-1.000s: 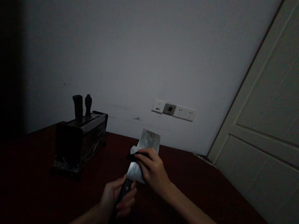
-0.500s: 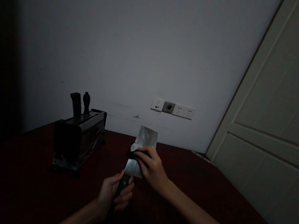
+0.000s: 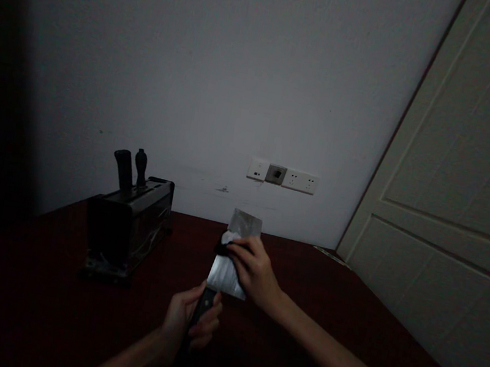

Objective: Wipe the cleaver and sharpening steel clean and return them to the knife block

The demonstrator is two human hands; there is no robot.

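Note:
My left hand [image 3: 190, 319] is closed around the black handle of a cleaver [image 3: 228, 276], whose broad metal blade points away from me and up toward the wall. My right hand [image 3: 256, 272] is closed on a small black piece with a white patch [image 3: 222, 245] and presses it against the flat of the blade, around mid-length. Its exact kind is hard to make out in the dim light. Part of the blade is hidden behind the right fingers.
On the left of the dark red table [image 3: 298, 316] stands a dark knife block [image 3: 128, 215] with two black handles sticking up. Wall sockets [image 3: 294, 179] sit above the table's back edge. A pale panelled door [image 3: 450, 241] rises on the right.
The cleaver has shifted slightly right. My right hand and the black piece have moved slightly up and right along with it, a little farther from the handle. My left grip is unchanged.

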